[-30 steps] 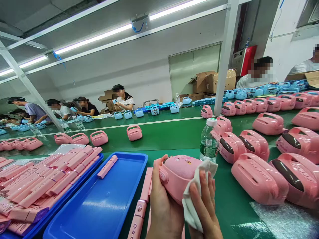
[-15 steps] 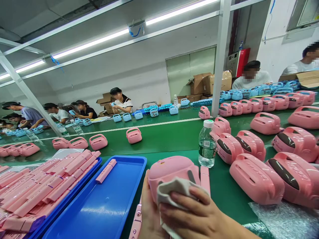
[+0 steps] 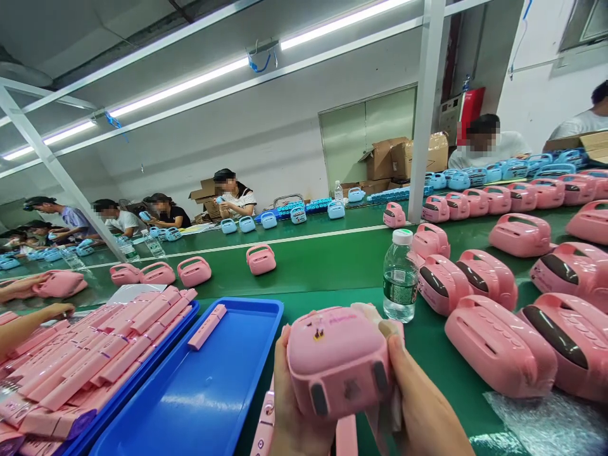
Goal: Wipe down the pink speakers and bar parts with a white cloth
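Observation:
Between my two hands is a pink portable speaker, tilted so that two dark rubber feet point towards me. My left hand wraps round its left side, with most of the fingers hidden behind it. On the other side, my right hand grips the speaker, thumb on the near edge. A pale cloth is bunched between my right hand and the speaker's side, partly hidden. Beneath the speaker, pink strip-shaped parts with small round marks lie on the green table.
At left, a blue tray holds one pink bar; beside it lies a heap of pink bars. A water bottle stands behind my right hand. Several pink speakers and bubble wrap are at right. Another person's hand reaches in from the left.
The speaker has turned so its feet face me. My right hand has moved from wiping its front with the cloth to its right side. Another person's arms have come in at the left.

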A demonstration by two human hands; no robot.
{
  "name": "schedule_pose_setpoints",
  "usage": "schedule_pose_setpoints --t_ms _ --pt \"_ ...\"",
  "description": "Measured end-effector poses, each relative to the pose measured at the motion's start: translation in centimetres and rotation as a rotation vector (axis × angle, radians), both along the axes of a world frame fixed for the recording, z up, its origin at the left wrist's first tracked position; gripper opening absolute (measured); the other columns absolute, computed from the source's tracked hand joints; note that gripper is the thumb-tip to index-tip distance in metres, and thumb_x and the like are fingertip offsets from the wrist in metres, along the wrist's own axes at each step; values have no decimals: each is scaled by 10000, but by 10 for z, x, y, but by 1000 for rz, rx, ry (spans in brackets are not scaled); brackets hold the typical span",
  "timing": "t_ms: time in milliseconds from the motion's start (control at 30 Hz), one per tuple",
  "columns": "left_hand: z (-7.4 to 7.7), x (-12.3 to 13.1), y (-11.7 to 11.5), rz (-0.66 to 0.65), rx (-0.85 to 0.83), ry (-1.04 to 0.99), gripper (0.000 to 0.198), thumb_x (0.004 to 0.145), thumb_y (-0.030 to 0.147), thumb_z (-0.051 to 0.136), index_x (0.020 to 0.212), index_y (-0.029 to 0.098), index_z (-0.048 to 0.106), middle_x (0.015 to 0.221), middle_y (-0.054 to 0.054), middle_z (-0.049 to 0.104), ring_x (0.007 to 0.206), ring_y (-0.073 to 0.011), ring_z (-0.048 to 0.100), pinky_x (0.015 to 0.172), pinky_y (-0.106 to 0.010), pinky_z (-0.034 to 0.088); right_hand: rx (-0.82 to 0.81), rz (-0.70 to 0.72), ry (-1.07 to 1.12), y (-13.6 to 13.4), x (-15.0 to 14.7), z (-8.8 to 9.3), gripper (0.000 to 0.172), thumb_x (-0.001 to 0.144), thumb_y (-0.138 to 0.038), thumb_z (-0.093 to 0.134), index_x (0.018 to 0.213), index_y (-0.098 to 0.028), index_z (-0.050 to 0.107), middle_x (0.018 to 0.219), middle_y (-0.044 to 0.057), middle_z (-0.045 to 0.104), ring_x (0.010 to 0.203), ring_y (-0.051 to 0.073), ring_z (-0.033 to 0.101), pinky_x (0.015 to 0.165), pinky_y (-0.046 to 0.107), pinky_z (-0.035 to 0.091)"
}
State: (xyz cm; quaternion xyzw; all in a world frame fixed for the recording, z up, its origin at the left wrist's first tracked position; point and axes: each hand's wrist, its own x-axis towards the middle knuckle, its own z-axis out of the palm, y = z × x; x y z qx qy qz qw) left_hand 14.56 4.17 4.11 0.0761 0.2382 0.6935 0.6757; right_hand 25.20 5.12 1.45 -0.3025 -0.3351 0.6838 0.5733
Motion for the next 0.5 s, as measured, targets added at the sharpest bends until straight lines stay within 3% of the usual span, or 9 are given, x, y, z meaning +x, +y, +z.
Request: schedule_pose_setpoints --t_ms 100,233,300,367,433,500 --pt "2 -1 -6 -36 25 126 360 786 478 486 838 208 719 896 -75 702 921 -279 624 888 -434 442 -113 93 -1 13 8 9 491 752 -547 603 1059 -169 671 920 92 726 962 295 647 746 374 560" --pt "-5 -3 -12 126 211 474 319 632 521 647 595 213 722 803 -70 650 887 -294 591 905 -441 418 -34 111 -125 26 17 12 424 718 -533 647 951 -186 721 974 102 716 1003 306 625 840 409 506" --pt "-9 -3 -12 157 398 695 418 554 615 673 433 215 680 769 -95 608 912 -317 563 914 -442 400 94 154 -190 29 21 18 411 743 -544 615 936 -199 726 1022 94 705 1032 298 609 896 425 468" --pt "-11 -2 -12 107 485 865 499 526 680 659 338 219 632 754 -123 593 964 -350 541 890 -444 411 282 253 -272 31 24 28 393 819 -529 524 931 -212 728 1025 77 707 1007 273 622 905 419 462" --pt "-12 -3 -16 61 422 878 455 519 667 676 393 230 663 761 -132 612 984 -367 544 845 -441 445 548 310 -403 30 23 38 369 890 -462 435 946 -240 725 1028 54 710 973 241 642 885 386 480" --pt "-15 -5 -23 46 276 768 355 539 610 695 607 264 735 774 -116 652 937 -357 583 803 -452 479 868 271 -511 26 21 45 317 886 -442 447 977 -296 713 1047 17 709 995 229 640 892 360 483"
